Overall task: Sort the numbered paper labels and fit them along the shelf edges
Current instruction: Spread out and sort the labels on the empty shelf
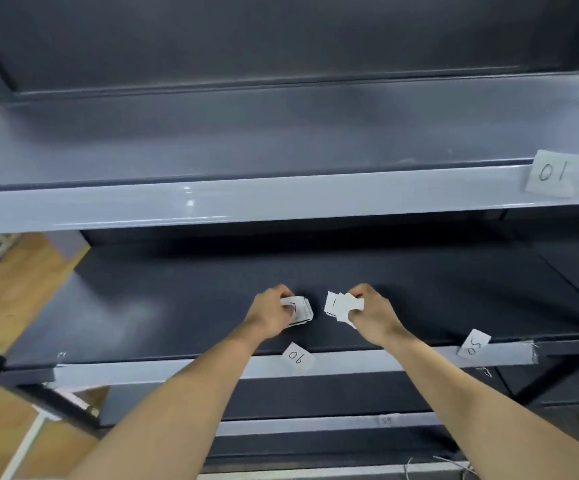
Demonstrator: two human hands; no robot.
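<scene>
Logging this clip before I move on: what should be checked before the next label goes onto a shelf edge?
1. Grip of left hand on label stack: ok, pinched.
2. Grip of right hand on loose labels: ok, though fanned out.
3. Next number readable: cannot tell, the writing is partly covered.
4. Straightness of label 06 and label 05 on the middle shelf edge: not ok, both tilted.
5. Bare edge left of label 06: ok.
</scene>
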